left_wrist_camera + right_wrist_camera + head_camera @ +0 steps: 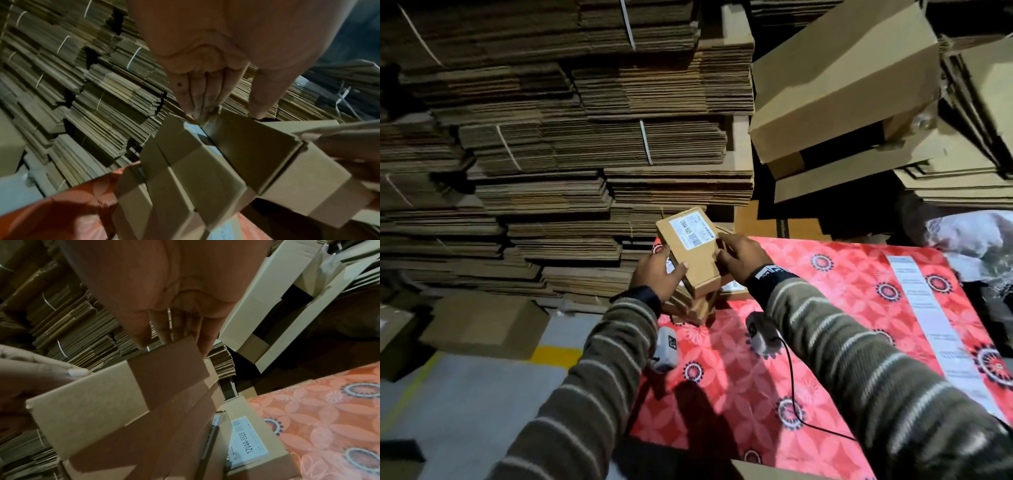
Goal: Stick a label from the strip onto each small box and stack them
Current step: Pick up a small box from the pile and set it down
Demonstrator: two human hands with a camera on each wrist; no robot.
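Observation:
A small brown box (697,263) with a white label (691,230) on top is held tilted over a stack of small boxes (697,308) at the table's far left corner. My left hand (671,262) grips its left side with the thumb on top. At the box's right edge, my right hand (724,251) grips with curled fingers (164,331). In the right wrist view the held box (98,402) hides most of the stack. The label strip (935,325) lies along the table's right side.
The table has a red floral cloth (825,308). Another labelled box (248,443) lies right of the stack. Tall piles of flattened cardboard (551,154) rise just behind it. Large open cartons (842,85) hang over the back right. A black cable (794,394) crosses the cloth.

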